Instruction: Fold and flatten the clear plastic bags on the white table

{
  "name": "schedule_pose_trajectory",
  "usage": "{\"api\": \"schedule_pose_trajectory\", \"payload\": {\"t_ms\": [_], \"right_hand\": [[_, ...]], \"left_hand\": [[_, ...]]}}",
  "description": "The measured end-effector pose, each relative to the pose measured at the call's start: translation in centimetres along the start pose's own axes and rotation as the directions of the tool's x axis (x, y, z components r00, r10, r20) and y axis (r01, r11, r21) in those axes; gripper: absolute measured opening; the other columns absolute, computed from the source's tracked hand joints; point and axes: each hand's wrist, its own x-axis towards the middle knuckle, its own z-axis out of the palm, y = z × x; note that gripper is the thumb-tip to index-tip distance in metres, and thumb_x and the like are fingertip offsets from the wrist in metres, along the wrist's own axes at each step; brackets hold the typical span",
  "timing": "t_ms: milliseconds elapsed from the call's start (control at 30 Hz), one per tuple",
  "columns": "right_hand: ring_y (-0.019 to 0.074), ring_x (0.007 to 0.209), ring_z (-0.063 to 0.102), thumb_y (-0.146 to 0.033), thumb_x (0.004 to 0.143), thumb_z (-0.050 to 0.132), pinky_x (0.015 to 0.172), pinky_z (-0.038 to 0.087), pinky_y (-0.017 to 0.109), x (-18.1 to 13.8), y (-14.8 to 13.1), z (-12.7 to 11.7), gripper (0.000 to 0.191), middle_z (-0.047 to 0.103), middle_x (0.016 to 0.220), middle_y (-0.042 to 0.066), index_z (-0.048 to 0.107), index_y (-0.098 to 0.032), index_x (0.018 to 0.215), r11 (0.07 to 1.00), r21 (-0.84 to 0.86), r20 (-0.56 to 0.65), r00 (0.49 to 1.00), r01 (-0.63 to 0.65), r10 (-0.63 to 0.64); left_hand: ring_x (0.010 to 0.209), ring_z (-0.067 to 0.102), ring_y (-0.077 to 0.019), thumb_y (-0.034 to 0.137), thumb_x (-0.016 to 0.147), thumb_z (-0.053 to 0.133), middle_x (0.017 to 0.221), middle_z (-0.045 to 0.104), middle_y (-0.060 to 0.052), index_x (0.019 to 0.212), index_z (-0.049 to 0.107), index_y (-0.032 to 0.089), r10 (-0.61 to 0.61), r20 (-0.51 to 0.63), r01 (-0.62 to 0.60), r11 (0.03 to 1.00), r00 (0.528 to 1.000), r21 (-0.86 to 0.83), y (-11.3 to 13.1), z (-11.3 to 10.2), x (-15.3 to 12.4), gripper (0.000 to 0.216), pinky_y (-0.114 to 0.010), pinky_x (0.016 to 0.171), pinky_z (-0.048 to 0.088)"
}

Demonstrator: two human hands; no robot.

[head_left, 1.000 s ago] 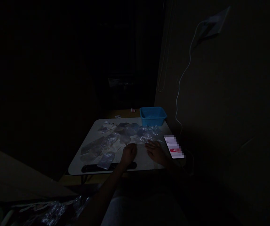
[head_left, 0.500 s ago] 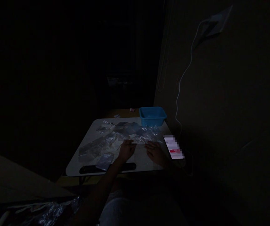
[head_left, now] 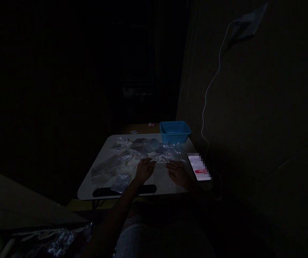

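Observation:
In a very dark room, a small white table (head_left: 159, 184) carries several clear plastic bags (head_left: 145, 150) spread over its far half. My left hand (head_left: 144, 169) lies on the tabletop with its fingers reaching forward onto the near edge of a clear bag. A little to the right, my right hand (head_left: 177, 172) rests flat with its fingers stretched toward the crinkled bags (head_left: 170, 152). Whether either hand pinches a bag is too dim to make out.
A blue plastic tub (head_left: 174, 131) stands at the table's far right corner. A lit phone (head_left: 199, 167) lies at the right edge, by a white cable (head_left: 210, 82) running up the wall. More crinkled plastic (head_left: 59, 240) lies at the lower left. A black strip (head_left: 124, 190) edges the table's front.
My left hand has slid forward from a loose fist near the table's middle to the edge of the bags, with fingers extended. The right hand has stayed almost where it was.

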Motion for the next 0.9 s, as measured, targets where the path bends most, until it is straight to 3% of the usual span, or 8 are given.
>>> {"api": "schedule_pose_trajectory", "payload": {"t_ms": [567,900], "right_hand": [[0.0204,0.117,0.037,-0.021,0.081,0.04,0.093,0.024,0.041,0.05,0.33,0.36,0.032,0.054,0.117,0.002,0.054,-0.022,0.11,1.0,0.002,0.002,1.0,0.002,-0.002],[0.02,0.116,0.038,-0.022,0.081,0.041,0.092,0.025,0.041,0.13,0.22,0.16,0.032,0.055,0.117,0.003,0.054,-0.022,0.11,1.0,0.003,0.009,1.0,0.001,-0.001]], "left_hand": [[0.098,0.043,-0.0238,0.018,0.074,0.048,0.11,0.053,-0.006,0.103,0.061,0.027,-0.021,0.052,0.018,0.998,0.998,0.068,0.58,-0.44,-0.22,0.032,-0.038,0.079,0.039],[0.096,0.043,-0.0224,0.026,0.08,0.044,0.107,0.055,-0.004,0.097,0.064,0.028,-0.004,0.04,0.003,0.999,0.999,0.032,0.51,-0.28,0.08,0.026,-0.036,0.079,0.039]]}}
